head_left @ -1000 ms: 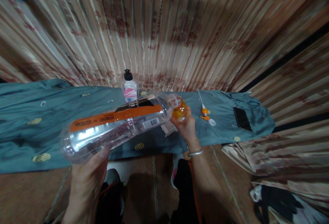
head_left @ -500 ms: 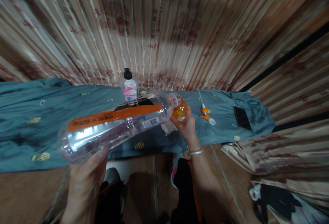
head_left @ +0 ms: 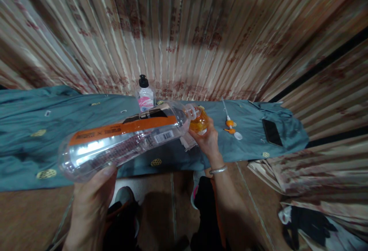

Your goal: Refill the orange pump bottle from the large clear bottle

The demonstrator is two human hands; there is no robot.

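My left hand [head_left: 96,184] is closed round the base end of a large clear plastic bottle [head_left: 120,139] with an orange and silver label. The bottle lies tilted nearly level, its neck pointing right. At its mouth is a smaller bottle [head_left: 199,123] with amber liquid, gripped in my right hand [head_left: 208,139], which wears a bracelet. The two mouths meet or nearly meet; I cannot tell whether they touch. To the right, an orange pump head [head_left: 229,124] with a clear tube lies on the cloth beside a small clear cap [head_left: 238,136].
A clear bottle with a black pump and pink label [head_left: 146,99] stands at the back of the teal cloth [head_left: 163,166]. A folded pale cloth [head_left: 188,142] lies under the bottles. A black phone [head_left: 271,132] rests at the right. A pleated curtain [head_left: 184,32] hangs behind.
The large bottle and my left hand have shifted slightly left. The smaller bottle in my right hand has moved little, and both hands keep their hold.
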